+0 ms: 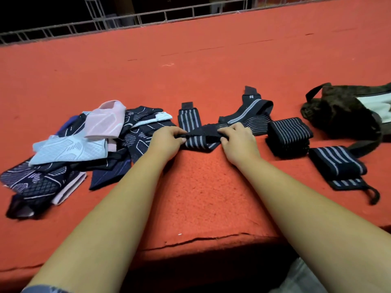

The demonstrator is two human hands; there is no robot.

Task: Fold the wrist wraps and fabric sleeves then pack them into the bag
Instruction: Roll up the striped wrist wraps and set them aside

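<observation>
A black wrist wrap with grey stripes (201,139) lies across the red surface in front of me. My left hand (167,140) pinches its left side and my right hand (237,140) pinches its right side, fingers curled over a fold. Its free end (187,117) runs away from me. Another unfolded striped wrap (251,115) lies just behind my right hand. Two folded wraps sit to the right, one (288,135) farther and one (338,166) nearer. A pile of fabric sleeves (84,144) in pink, pale blue and dark patterns lies at left. The dark bag (342,111) rests at far right.
The red carpeted surface (190,70) stretches far back to a metal railing (127,20). Its cracked front edge (211,240) runs just below my forearms. The bag's strap (366,144) trails toward the nearer folded wrap.
</observation>
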